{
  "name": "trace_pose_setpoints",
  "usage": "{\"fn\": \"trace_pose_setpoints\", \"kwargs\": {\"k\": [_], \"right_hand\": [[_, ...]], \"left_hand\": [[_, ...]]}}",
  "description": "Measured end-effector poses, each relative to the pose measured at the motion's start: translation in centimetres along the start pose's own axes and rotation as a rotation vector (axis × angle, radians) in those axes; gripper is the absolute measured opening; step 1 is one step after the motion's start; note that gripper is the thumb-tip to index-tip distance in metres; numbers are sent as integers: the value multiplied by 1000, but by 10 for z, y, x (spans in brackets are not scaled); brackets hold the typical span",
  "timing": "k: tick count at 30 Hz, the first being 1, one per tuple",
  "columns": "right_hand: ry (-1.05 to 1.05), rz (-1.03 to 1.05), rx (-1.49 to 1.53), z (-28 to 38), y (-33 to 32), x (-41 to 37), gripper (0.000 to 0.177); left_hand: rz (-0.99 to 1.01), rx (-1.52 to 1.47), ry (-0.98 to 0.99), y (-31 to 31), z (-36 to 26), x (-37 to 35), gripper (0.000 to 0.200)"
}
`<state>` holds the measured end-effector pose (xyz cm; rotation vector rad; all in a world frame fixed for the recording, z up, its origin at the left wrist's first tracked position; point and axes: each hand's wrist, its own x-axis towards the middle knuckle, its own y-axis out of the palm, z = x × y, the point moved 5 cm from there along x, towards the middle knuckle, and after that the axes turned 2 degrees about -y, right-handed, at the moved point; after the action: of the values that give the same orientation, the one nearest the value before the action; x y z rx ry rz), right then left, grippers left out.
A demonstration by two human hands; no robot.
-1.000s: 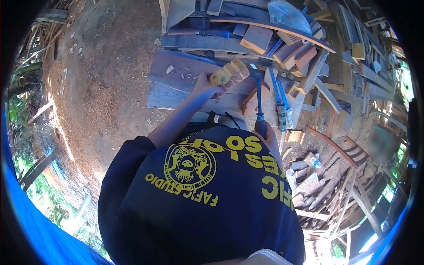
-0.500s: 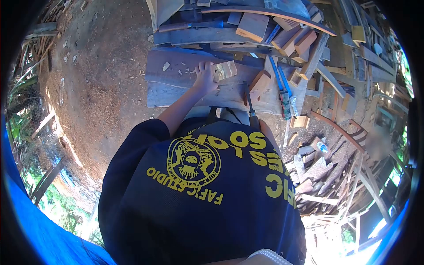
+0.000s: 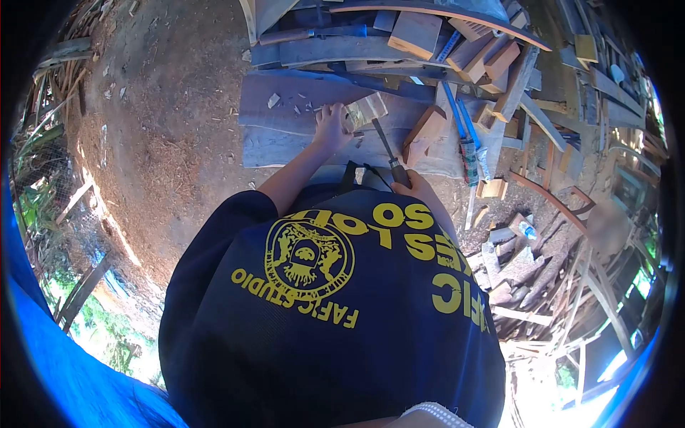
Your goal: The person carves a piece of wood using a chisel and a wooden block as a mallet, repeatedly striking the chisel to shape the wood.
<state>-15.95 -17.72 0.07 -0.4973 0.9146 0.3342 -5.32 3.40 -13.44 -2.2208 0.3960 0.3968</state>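
My left hand [image 3: 330, 128] is closed around the left end of a small pale wood block [image 3: 367, 108], holding it over the wide plank bench [image 3: 275, 139]. My right hand [image 3: 419, 189] grips the dark handle of a chisel [image 3: 386, 145], close in front of my body. The chisel's narrow blade points away from me, its tip right at the near edge of the block. To the right of the blade, a reddish wood block [image 3: 425, 133] rests at a slant on the bench.
Blue-handled tools [image 3: 462, 128] lie right of the reddish block. Cut blocks [image 3: 415, 34] and long boards [image 3: 342, 50] crowd the far side. Wood chips [image 3: 273, 100] are scattered on the plank. Offcuts [image 3: 524, 264] are heaped on the ground at right.
My right hand has brought the chisel up and left, so its tip now meets the block. The block has tilted slightly in my left hand.
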Motion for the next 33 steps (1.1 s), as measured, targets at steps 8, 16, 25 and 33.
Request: {"fn": "trace_pose_setpoints", "kwargs": {"k": [8,16,25,33], "right_hand": [[-76,-64,-79,-7,-2,5,41],[-114,1,-127,-1,-2,23,40],[-21,-25,-19,-1,-7,17,38],[33,31,31,6,-33,-20,37]], "left_hand": [[154,-57,432,-6,-1,35,60],[334,229,703,4,-49,86,62],[427,292,475,-12,-61,74,58],[654,26,544,18,-50,62,58]]}}
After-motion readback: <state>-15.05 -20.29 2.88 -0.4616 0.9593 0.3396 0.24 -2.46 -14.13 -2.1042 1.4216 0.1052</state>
